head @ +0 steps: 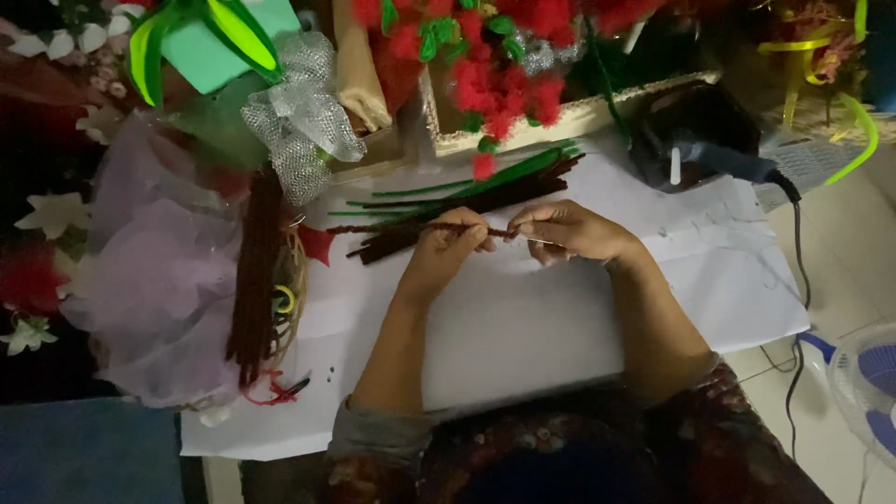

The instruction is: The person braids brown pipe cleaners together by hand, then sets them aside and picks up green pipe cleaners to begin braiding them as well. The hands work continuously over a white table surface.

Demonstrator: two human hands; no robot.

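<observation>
In the head view, the left hand (446, 250) and the right hand (569, 231) are close together over the white paper sheet (523, 317) on the surface, both pinched on one thin dark brown fuzzy wire stem (411, 227), which lies across a pile of dark and green stems (467, 198). The step seems to be twisting or wrapping this stem; the next move probably needs firm fingertip grip and small turns.

Work surface covered by a white paper sheet (560, 327). Lying on it: a bundle of dark brown and green pipe cleaners (467, 201), a black tool (700, 135), possibly a glue gun, and a woven basket (294, 289) at its left edge.
</observation>
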